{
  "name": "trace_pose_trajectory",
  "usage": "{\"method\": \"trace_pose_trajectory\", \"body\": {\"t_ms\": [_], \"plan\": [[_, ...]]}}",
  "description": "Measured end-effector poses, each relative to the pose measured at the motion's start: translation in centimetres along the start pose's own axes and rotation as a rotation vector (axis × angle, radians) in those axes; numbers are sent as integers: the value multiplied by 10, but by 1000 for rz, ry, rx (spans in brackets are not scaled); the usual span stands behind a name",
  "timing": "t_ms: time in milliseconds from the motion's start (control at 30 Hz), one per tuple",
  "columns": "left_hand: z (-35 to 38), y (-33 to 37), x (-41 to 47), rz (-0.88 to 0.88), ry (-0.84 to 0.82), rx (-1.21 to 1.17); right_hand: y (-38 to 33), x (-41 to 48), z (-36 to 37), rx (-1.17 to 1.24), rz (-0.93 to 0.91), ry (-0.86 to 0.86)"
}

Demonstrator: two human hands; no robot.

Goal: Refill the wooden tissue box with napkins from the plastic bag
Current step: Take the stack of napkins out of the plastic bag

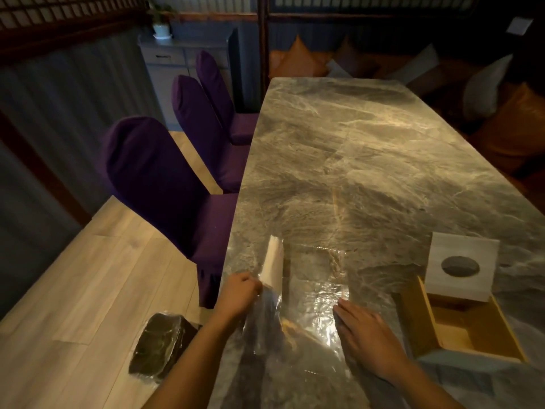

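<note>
A clear plastic bag (312, 293) lies flat on the marble table (354, 160) near its front edge. My left hand (239, 293) is closed on the bag's left side, where a white stack of napkins (272, 262) stands up inside the film. My right hand (365, 335) rests flat, fingers apart, on the bag's right part. To the right sits the open wooden tissue box (454, 323); its inside looks bare. Its pale lid (461, 267), with an oval hole, leans against the box's far wall.
Three purple chairs (159, 178) line the table's left side. A dark plastic-wrapped bundle (159, 346) lies lower left, beyond the table edge. A grey cabinet (180, 60) stands at the back, orange cushions (300, 60) behind the table's far end.
</note>
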State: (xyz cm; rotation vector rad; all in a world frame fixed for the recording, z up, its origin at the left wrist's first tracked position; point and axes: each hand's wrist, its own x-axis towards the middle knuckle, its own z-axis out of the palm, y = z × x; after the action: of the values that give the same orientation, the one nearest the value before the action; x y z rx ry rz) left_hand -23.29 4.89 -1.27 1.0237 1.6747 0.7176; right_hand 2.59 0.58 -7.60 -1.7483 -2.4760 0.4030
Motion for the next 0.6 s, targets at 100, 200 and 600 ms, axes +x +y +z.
{"method": "trace_pose_trajectory", "body": {"t_ms": [100,200,600], "plan": [[-19,-8,6,-129,-10,77,-3,1,-5,-40,0,-10],[-33,-20,14,-170,-70,370,-1,4,-6,-80,4,-18],[1,-24,30,369,186,763,-34,22,-14,-150,96,143]]}}
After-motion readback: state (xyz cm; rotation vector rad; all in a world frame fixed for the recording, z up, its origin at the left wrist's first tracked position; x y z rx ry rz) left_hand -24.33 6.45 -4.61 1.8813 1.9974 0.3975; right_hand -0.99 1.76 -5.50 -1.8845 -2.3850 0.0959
